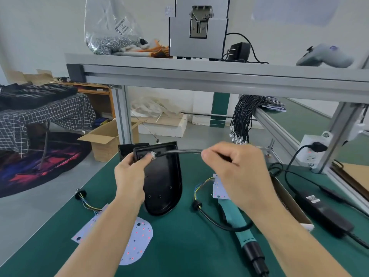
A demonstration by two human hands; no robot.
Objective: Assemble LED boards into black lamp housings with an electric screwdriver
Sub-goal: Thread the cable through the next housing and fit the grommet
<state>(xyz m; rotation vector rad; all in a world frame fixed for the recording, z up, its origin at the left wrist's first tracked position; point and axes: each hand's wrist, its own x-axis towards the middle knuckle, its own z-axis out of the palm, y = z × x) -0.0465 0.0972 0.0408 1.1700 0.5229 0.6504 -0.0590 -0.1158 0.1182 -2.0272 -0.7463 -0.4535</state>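
The left hand [131, 172] grips the top edge of the black lamp housing [162, 188], held tilted above the green mat [179, 246]. The right hand [233, 168] pinches a black cable [179, 151] running to the housing's top. LED boards [137, 240] lie on the mat beside the electric screwdriver [243, 234].

Open green mat [179, 236] between LED board [137, 242] and electric screwdriver [242, 234]

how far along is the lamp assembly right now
Early. Nothing looks screwed together yet. In hand: the left hand holds a black housing while the right hand feeds a black cable into its top. Left: LED boards lie loose on the mat, and the electric screwdriver lies unused.
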